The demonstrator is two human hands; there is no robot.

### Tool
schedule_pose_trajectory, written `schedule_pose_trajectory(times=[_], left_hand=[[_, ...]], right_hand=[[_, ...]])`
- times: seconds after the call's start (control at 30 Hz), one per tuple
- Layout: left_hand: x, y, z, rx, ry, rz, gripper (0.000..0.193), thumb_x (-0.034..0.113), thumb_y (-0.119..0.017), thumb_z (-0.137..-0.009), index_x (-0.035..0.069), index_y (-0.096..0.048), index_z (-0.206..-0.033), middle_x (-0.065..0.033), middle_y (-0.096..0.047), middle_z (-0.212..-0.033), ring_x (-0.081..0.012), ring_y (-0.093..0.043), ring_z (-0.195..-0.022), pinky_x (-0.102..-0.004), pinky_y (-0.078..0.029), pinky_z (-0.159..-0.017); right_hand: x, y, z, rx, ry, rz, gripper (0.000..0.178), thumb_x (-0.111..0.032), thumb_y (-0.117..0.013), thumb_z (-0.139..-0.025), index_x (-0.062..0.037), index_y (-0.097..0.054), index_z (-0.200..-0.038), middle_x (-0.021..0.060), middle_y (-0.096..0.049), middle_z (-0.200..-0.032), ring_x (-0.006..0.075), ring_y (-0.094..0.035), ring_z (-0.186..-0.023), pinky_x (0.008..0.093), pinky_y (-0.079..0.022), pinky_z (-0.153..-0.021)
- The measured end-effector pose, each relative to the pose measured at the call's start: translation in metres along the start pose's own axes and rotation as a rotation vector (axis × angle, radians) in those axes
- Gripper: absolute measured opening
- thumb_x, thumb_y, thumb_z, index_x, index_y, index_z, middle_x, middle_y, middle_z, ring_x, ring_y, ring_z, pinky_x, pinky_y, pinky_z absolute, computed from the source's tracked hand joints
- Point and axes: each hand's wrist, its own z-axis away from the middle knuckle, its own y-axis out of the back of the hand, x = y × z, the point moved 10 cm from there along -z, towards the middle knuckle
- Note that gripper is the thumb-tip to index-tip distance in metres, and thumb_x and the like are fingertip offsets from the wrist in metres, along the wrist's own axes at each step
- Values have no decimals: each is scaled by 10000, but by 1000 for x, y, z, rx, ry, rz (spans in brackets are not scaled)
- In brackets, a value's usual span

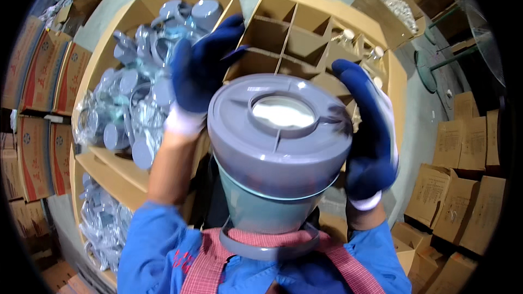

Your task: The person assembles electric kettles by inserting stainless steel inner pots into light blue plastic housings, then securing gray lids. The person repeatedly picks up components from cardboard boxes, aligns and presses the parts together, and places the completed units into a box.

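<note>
A grey plastic container with a round lid (278, 141) is held up close under the camera, its lid showing a pale round opening in the middle. My right hand (370, 141), in a dark blue glove, grips its right side. My left hand (201, 71), also gloved in blue, is at the container's upper left edge; whether it grips the container or only touches it I cannot tell. Blue sleeves and a red checked apron show at the bottom.
A cardboard box (111, 43) at the left is full of bagged grey plastic parts (131, 109). A second box with cardboard dividers (294, 27) stands behind the container, with some clear bottles (376, 54) in its cells. Stacked brown cartons (463, 174) line the right and left.
</note>
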Motion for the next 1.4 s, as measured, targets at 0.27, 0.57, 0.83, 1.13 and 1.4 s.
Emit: schedule_pose_trajectory(times=[0.27,0.57,0.83,1.13,1.4], left_hand=[[-30,-29,64,-370,121,185,680,482,-207,-1078,0,-677,-984,-193,-637,-1097,-372,-555,-1212,-509,-338,-1152],[58,-27,114,-348,-267,-526,517,413,-346,-1081,-1,-646,-1006,-192,-652,-1139,-371,-569,-1245,-474,-390,-1110],[-19,-16,68,-399,229,567,539,400,-326,-1081,-17,-662,-1028,-187,-685,-1047,-316,-645,-1067,-478,-392,-1121],[66,-27,115,-403,-137,-483,500,421,-395,-1056,-7,-607,-1204,-194,-593,-1284,-354,-516,-1296,-455,-367,-1124],[102,-89,142,-353,-657,-1109,183,144,-644,-915,24,-680,-1049,-135,-680,-1009,-313,-621,-953,-389,-470,-880]], right_hand=[[0,-18,27,-214,147,-143,306,-271,-580,-911,-46,-753,-1025,131,-728,-1093,336,-652,-1054,496,-454,-1017],[17,-42,35,-73,134,-630,462,-305,-437,-1015,-1,-693,-779,182,-728,-927,331,-664,-958,511,-389,-1096],[-83,-67,28,-225,230,353,382,-263,-635,-895,-20,-678,-1186,154,-685,-1164,333,-613,-1122,433,-450,-1030],[12,-39,40,-39,147,-444,477,-327,-335,-1072,-5,-659,-937,199,-705,-1059,334,-653,-1039,597,-327,-1146],[-67,-47,48,-281,153,379,897,-344,-856,-680,-57,-476,-1440,216,-475,-1439,436,-422,-1351,528,-327,-1146]])
